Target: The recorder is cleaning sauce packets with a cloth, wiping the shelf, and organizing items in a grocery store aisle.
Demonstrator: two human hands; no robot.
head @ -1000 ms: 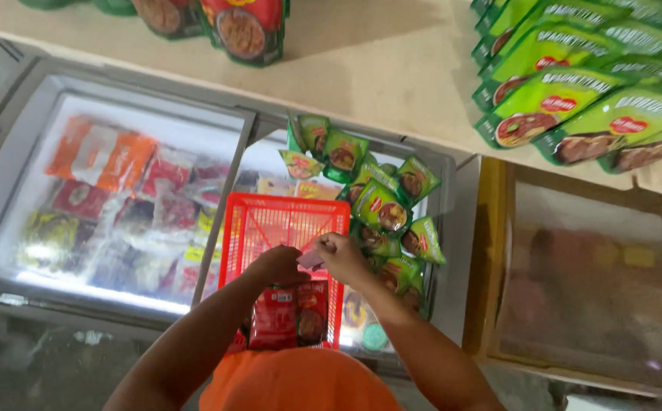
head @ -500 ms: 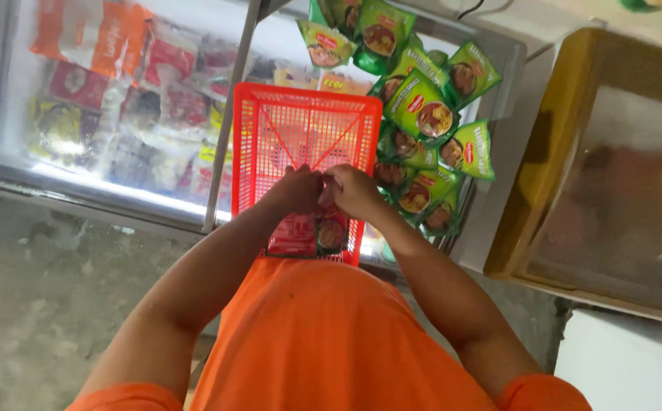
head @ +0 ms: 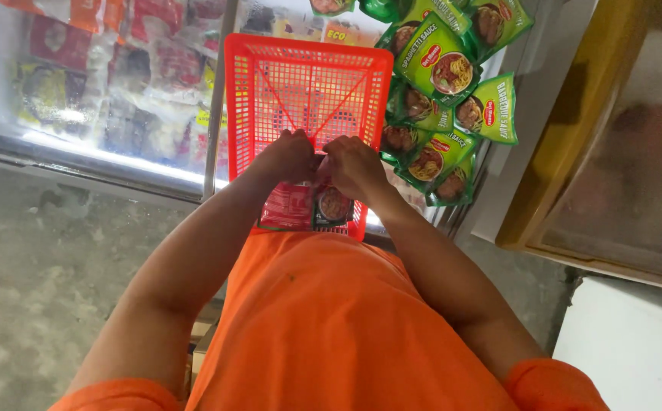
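Head view, looking straight down. Both hands were seen held together over the near end of a red plastic basket (head: 308, 91), which was resting on the glass lid of a chest freezer (head: 103, 99). The left hand (head: 289, 156) was curled, fingers closed on the top edge of a red sauce pouch (head: 289, 207). The right hand (head: 352, 164) was also curled, pinching the top of the same pouch just beside the left hand; the two hands were touching or nearly so. The pouch was hanging upright below the hands, at the basket's near edge; whether it was inside the basket or just in front of it could not be told. Its right half showed a darker panel with a round food picture.

A pile of green sauce pouches (head: 441, 99) was lying on the freezer lid, just beside the basket's right side, some overlapping. Frozen packs in red, orange and yellow were visible under the glass to the left. An orange shirt (head: 331, 327) filled the lower frame. A second cabinet with a yellow frame (head: 533, 190) was seen at right, a grey concrete floor (head: 34, 266) at lower left.
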